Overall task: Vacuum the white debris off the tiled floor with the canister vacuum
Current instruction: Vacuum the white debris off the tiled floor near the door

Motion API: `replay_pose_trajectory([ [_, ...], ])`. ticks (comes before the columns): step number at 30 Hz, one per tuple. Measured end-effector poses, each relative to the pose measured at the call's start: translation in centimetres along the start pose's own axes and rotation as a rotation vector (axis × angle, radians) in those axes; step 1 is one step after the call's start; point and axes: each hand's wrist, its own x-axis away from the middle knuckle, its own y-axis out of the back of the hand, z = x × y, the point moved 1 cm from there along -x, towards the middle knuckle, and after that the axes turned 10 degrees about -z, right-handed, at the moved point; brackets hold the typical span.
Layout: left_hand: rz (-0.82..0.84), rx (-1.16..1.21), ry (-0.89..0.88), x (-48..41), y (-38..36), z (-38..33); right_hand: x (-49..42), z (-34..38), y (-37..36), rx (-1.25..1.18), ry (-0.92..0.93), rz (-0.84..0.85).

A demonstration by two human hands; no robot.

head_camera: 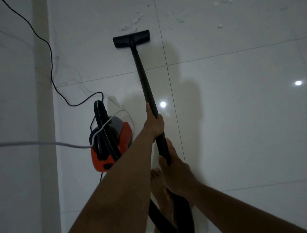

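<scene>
A long black vacuum wand [142, 71] runs away from me across the white tiled floor [239, 110]. Its flat black floor head [131, 38] lies on the tiles just short of a patch of white debris [133, 23]. More white debris [224, 1] is scattered farther right. My left hand [154, 123] grips the wand higher up. My right hand [172, 167] grips it lower down, nearer my body. The red and grey canister vacuum [113, 146] stands to the left of my arms, with its black ribbed hose [104, 127] arching over it.
A black power cord [50, 56] snakes along the floor from the top left to the canister. A pale cable [33, 143] crosses from the left edge over the canister. A wall or door frame [44, 87] stands at left. My bare foot [159, 188] is below the wand.
</scene>
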Motion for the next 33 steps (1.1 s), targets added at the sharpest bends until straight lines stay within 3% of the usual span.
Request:
replay_pose_trajectory([
  [33,-0.053,-0.048,-0.023,-1.2,-0.3,-0.4,-1.4,0.6,0.5,-0.052,-0.041,0.028],
])
